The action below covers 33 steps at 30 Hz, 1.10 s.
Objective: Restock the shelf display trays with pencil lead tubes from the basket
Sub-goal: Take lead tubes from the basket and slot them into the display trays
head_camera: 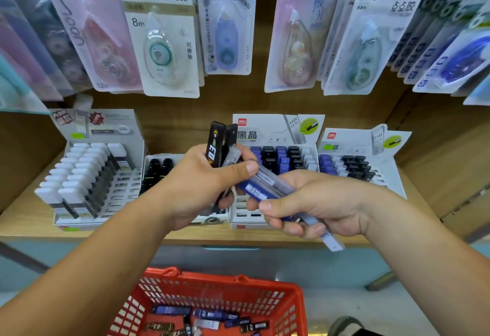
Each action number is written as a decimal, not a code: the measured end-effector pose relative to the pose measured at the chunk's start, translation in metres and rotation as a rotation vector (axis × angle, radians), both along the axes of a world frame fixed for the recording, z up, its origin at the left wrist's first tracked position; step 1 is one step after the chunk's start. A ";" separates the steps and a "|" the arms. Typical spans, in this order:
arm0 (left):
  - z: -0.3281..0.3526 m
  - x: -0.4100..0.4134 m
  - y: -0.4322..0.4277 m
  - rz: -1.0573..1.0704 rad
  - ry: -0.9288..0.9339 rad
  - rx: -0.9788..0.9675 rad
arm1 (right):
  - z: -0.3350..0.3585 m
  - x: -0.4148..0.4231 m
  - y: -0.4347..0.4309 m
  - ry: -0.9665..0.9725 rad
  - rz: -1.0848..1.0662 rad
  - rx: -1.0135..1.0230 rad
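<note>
Red plastic mesh basket (pixel 212 281) below holds a scatter of blue and black lead tubes (pixel 172 310), so restocking looks partway at best. The left hand (pixel 196 184) grips flat black tubes (pixel 216 147) upright. The right hand (pixel 318 203) clasps blue and clear tubes (pixel 256 189) (sorting them, I judge). The white cardboard display trays (pixel 245 224) on the wooden shelf (pixel 26 219) show empty front slots.

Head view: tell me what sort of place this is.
Most likely the stationery aisle of a shop. Carded correction tape packs hang in rows above a wooden shelf, branded display trays hold pencil lead tubes, and a red shopping basket sits below with more loose tubes.
</note>
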<state>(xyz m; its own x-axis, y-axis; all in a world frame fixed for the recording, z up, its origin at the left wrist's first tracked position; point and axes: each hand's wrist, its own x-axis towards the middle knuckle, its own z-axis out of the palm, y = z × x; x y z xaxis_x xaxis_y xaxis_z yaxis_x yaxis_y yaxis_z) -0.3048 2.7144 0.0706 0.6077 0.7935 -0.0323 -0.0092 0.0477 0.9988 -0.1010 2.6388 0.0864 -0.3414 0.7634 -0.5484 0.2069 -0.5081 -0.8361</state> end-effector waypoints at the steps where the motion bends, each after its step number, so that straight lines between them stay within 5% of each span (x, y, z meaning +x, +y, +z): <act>1: -0.001 -0.001 0.002 0.017 -0.014 -0.015 | -0.002 0.001 0.000 -0.006 -0.010 0.012; 9: -0.009 -0.013 0.014 0.187 -0.037 -0.009 | -0.011 0.009 -0.002 -0.037 -0.051 0.005; 14: -0.011 -0.024 0.018 0.387 -0.104 -0.107 | -0.006 0.019 -0.002 -0.025 -0.308 0.004; 18: -0.014 -0.017 0.007 0.348 -0.130 -0.221 | -0.006 0.012 0.002 0.018 -0.545 0.188; 23: -0.016 -0.010 -0.001 0.294 -0.168 -0.263 | -0.012 0.001 0.005 0.021 -0.533 0.267; 33: -0.029 -0.015 0.002 0.324 -0.014 -0.107 | -0.010 0.007 0.007 0.039 -0.698 0.364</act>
